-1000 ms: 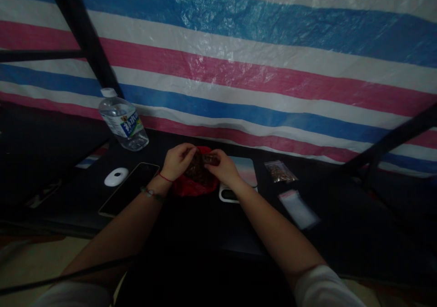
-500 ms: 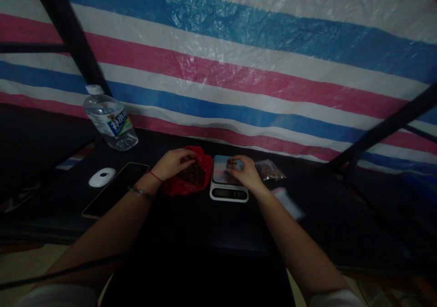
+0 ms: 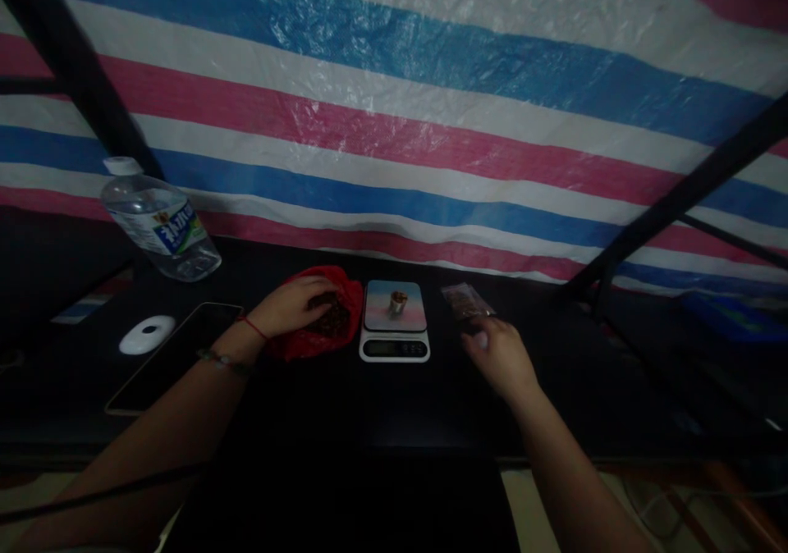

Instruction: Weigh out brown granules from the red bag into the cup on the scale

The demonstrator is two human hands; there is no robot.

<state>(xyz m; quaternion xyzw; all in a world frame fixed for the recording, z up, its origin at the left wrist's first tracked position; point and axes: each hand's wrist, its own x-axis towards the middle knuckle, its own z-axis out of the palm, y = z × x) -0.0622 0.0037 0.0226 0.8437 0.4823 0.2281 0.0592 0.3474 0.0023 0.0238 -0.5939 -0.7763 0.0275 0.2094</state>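
My left hand point(image 3: 292, 305) rests over the mouth of a red plastic bag point(image 3: 311, 345), fingers curved and apart above small dark-brown pieces point(image 3: 332, 321). What its fingertips touch is partly hidden. A digital scale point(image 3: 394, 349) stands in front of me, and on its plate sits a small metallic cup point(image 3: 398, 302) with brown contents. To the scale's right, my right hand point(image 3: 500, 356) is low over the table with thumb and fingers apart. Just beyond it lies a clear zip bag point(image 3: 466, 300) of brown pieces. A pale patch shows between its fingers, too unclear to name.
A large clear bottle point(image 3: 163, 229) stands at the back left. Nearer are a white rounded object point(image 3: 146, 335) and a dark phone or tablet point(image 3: 178, 356). Striped sheeting point(image 3: 394, 143) hangs behind the black table, with dark frame bars point(image 3: 671, 200) at the sides.
My right hand has let go of the small metallic cup on the scale and moved right, over where the flat pale bags lay. My left hand stays at the red bag. The view has shifted slightly.
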